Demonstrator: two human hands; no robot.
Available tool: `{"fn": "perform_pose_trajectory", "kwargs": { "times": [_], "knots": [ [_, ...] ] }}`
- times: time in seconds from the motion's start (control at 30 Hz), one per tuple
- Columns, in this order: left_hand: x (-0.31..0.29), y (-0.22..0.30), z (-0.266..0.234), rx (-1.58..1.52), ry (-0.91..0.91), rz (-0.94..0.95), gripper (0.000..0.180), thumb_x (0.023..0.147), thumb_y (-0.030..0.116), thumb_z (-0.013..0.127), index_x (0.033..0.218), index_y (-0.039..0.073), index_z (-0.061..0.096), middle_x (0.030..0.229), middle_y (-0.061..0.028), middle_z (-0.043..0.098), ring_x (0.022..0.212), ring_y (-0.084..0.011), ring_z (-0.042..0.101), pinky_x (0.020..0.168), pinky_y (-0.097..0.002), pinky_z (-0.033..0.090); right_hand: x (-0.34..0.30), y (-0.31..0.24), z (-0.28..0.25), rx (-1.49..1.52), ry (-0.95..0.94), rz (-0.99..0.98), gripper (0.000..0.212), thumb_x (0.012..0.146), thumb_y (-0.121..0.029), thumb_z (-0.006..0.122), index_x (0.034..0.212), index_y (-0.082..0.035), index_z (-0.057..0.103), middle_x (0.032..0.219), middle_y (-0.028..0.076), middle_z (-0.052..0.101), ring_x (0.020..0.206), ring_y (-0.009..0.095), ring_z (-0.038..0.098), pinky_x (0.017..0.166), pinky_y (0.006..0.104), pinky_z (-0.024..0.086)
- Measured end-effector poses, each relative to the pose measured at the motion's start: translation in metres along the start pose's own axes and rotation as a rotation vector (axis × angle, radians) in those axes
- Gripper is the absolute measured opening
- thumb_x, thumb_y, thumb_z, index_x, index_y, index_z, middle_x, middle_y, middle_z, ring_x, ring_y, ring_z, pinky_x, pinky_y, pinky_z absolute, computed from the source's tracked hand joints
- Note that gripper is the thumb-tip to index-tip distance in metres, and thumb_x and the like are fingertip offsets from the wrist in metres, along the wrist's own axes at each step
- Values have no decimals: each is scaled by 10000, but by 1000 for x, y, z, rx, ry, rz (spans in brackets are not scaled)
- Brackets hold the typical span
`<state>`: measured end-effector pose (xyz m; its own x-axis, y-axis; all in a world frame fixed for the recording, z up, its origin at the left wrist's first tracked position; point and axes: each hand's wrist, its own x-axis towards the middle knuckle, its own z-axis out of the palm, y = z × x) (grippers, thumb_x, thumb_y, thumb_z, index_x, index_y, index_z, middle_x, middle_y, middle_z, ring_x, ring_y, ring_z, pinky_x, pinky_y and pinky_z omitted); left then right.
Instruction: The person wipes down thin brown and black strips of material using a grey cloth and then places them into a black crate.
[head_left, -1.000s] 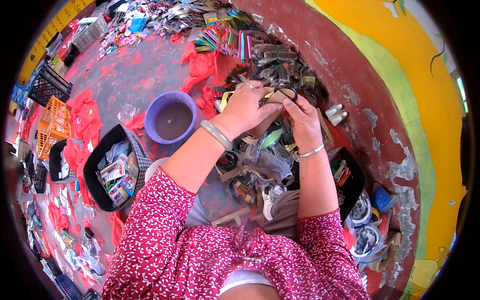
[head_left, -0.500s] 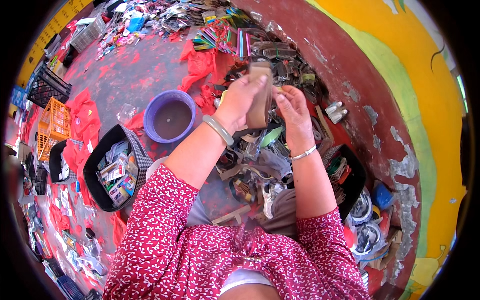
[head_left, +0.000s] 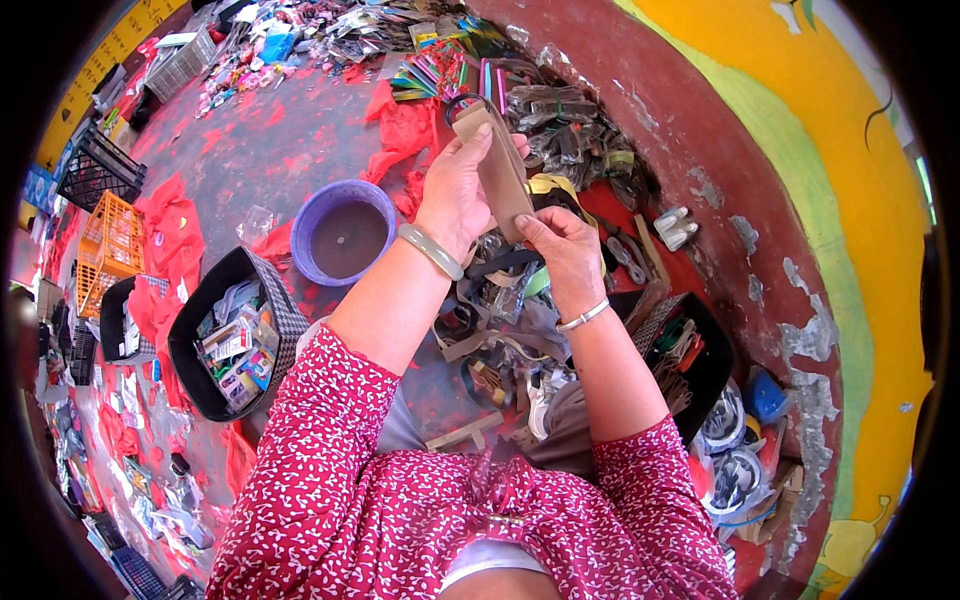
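A flat, tan-brown folded strap (head_left: 502, 175), like a wide belt, slants between my two hands in front of me. My left hand (head_left: 458, 192) is closed round its left side, thumb on the face and fingertips showing past the far edge. With thumb and fingers, my right hand (head_left: 568, 250) pinches its lower right end. A dark ring-shaped loop (head_left: 466, 100) shows at the strap's upper end; whether it is attached I cannot tell. Beneath my hands lies a heap of straps and plastic wrappers (head_left: 510, 330). Something yellow (head_left: 552, 184) sits just behind the right hand.
A purple basin (head_left: 300, 240) of murky water stands left of my arms. Black baskets of small goods (head_left: 190, 375) and of cords (head_left: 715, 350) flank my legs. An orange crate (head_left: 108, 250) stands far left. Wrapped bundles (head_left: 560, 110) lie along the peeling wall (head_left: 700, 130).
The strap has tilted to the left and its broad face now shows. My left hand has shifted slightly left, and my right hand has moved down and left onto its lower end.
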<state>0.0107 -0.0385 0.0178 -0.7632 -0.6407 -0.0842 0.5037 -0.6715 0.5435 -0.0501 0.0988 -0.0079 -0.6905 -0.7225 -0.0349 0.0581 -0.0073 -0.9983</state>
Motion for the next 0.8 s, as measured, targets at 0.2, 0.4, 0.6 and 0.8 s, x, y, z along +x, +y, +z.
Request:
{"fn": "perform_pose_trajectory", "kwargs": {
  "times": [0.2, 0.4, 0.6, 0.8],
  "knots": [
    [-6, 6, 7, 57, -70, 15, 204, 895, 188, 548, 1044, 50, 526, 917, -141, 631, 856, -258, 622, 750, -391, 521, -4, -5, 13, 24, 73, -58, 230, 765, -56, 698, 954, -3, 579, 675, -30, 581, 572, 40, 498, 538, 169, 392],
    [-9, 13, 14, 186, -203, 45, 215, 891, 201, 559, 1031, 40, 536, 886, -140, 633, 804, -233, 634, 718, -355, 536, 2, -1, 5, 102, -80, -24, 392, 780, -48, 664, 1131, -15, 492, 809, 1, 603, 715, 72, 555, 636, 200, 433],
    [-24, 59, 36, 242, -280, 27, 251, 896, 235, 553, 1015, 14, 545, 831, -138, 639, 716, -205, 646, 622, -318, 551, 8, -5, -5, 253, -285, -34, 512, 817, -55, 595, 1288, -29, 397, 1207, 36, 489, 1093, 102, 461, 907, 287, 385],
    [-52, 76, 57, 129, -374, -40, 256, 901, 225, 543, 1026, 2, 546, 824, -161, 639, 694, -209, 649, 617, -291, 553, 13, 24, 15, 181, -565, 81, 538, 797, -14, 608, 1300, -19, 417, 1109, 31, 560, 974, 92, 535, 832, 245, 445]
  ]
}}
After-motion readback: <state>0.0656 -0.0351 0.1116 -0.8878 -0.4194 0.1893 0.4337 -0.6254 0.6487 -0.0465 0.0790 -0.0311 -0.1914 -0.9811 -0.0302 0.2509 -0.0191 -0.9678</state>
